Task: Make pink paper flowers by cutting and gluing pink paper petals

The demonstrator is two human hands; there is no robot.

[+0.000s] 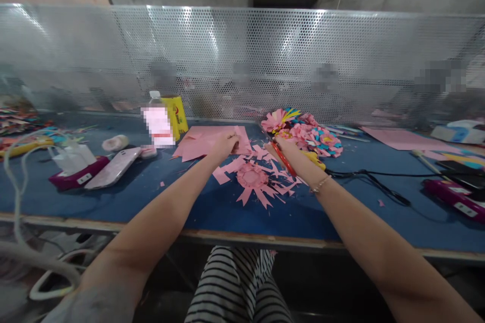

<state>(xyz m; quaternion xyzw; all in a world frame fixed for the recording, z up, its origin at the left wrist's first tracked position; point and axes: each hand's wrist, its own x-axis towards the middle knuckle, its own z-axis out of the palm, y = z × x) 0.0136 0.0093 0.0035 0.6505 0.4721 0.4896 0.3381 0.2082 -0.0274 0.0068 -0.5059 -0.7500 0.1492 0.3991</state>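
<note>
My left hand (228, 143) has its fingers closed at the right part of the stacked pink paper sheets (200, 139). In my right hand (285, 148) are red-handled scissors (283, 159), their blades pointing away toward the mesh panel. Between my forearms lies a pink paper rosette (252, 176) with ribbon-like tails, and pink paper scraps (235, 164) are scattered around it. Just beyond my right hand sits a pile of pink, blue and yellow paper flowers (322, 141).
Left of the sheets stand a bottle (155, 98) and a yellow packet (180, 116). A phone (113, 167) leans by a purple power strip (78, 174). Black cables (373, 176) cross the right side. A perforated metal panel (242, 50) borders the back.
</note>
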